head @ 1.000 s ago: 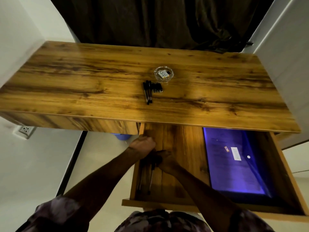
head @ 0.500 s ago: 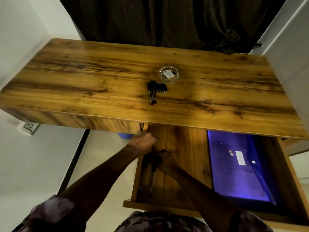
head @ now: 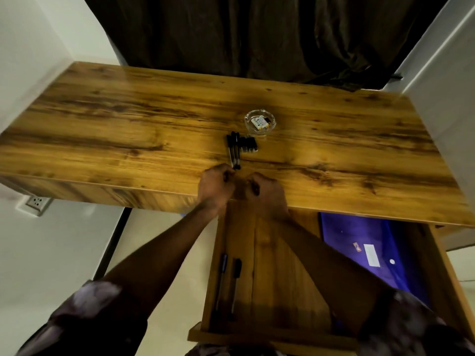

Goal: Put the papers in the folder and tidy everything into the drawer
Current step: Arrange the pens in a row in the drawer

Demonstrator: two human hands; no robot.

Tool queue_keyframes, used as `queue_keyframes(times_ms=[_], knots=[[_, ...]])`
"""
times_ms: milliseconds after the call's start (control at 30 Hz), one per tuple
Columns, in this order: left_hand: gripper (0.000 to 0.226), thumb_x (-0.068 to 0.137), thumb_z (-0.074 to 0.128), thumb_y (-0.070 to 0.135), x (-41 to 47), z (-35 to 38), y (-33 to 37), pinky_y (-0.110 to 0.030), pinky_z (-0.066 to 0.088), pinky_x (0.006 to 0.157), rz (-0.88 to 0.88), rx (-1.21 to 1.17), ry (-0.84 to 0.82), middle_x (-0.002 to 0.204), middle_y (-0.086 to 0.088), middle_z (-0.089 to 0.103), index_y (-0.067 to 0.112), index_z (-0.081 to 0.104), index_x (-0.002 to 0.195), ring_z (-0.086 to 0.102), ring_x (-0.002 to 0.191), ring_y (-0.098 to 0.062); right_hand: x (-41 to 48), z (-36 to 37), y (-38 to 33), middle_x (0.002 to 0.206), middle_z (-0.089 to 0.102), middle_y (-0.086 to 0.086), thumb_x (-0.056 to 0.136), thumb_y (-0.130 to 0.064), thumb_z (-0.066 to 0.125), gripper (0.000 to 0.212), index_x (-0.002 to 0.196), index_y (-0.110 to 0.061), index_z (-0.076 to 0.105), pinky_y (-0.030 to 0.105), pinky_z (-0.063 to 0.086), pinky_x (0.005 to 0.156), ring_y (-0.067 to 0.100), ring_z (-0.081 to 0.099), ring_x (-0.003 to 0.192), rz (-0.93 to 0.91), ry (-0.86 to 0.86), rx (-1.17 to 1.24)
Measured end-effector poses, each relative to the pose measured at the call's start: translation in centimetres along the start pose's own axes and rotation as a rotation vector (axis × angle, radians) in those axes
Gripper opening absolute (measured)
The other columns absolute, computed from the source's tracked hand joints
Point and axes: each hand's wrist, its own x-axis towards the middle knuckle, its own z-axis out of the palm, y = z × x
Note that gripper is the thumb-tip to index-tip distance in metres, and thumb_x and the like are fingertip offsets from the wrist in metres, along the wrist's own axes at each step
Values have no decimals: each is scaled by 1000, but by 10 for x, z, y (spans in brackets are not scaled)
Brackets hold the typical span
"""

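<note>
Pens (head: 234, 150) lie on the desk (head: 128, 140), just beyond both hands (head: 241, 187).

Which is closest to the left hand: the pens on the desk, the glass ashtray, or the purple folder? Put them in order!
From the left hand:
1. Pens on the desk, just beyond its fingers.
2. Glass ashtray, farther back on the desk, slightly right.
3. Purple folder, in the drawer's right side.

round clear glass ashtray (head: 259, 122) holding small white card beyond the hands, dark brown curtain (head: 257, 37) further back, white wall socket (head: 36, 202) far left of hands
</note>
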Motion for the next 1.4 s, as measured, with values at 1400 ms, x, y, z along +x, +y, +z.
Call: queue_keyframes(times_ms=[1400], knots=[[27, 81, 69, 20, 97, 10, 0, -40, 58, 79, -528, -107, -55, 106, -12, 67, 9, 63, 104, 66, 96, -32, 97, 3, 12, 80, 69, 8, 91, -29, 59, 17, 86, -14, 64, 31, 51, 62, 19, 65, 72, 475, -74, 579]])
